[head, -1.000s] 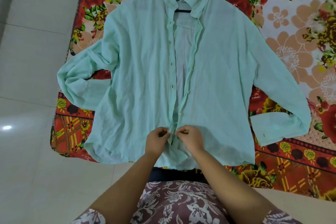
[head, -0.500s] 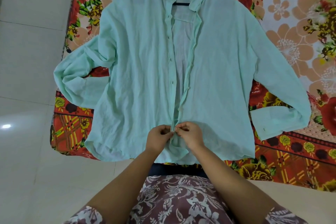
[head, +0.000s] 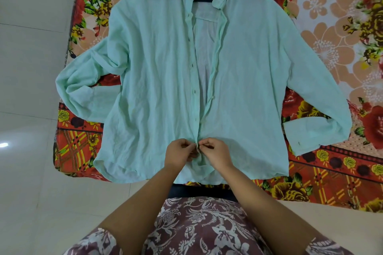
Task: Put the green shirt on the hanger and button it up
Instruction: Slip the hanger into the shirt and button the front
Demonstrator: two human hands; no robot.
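Mint-green, thin and crinkled, the shirt (head: 155, 78) is laid front-up on a floral sheet (head: 331, 27), collar at the far end and hem nearest the person. A dark hanger (head: 204, 0) is held inside the neck opening. Only a short straight bar of it is seen under the collar, and the rest is covered by fabric. The front is left open from the collar down to approx. the lower third, where the two edges are drawn together. Small buttons (head: 194, 91) are spaced along the edge of the L panel.

The L hand (head: 179, 154) and R hand (head: 216, 154) are placed side by side just above the hem, fingers curled. Each front edge is pinched between thumb and fingertips, and the two pinches meet at the opening. Whether a button is caught between them cannot be told.

Both sleeves are spread outward and bent back at the elbow. The L one is carried past the sheet's edge over pale, glossy floor tiles (head: 31, 68), and the R cuff (head: 310, 138) is laid flat on the red, checked border.

A maroon garment (head: 196, 227) with a white leaf print — worn by the person — is seen at the bottom edge.
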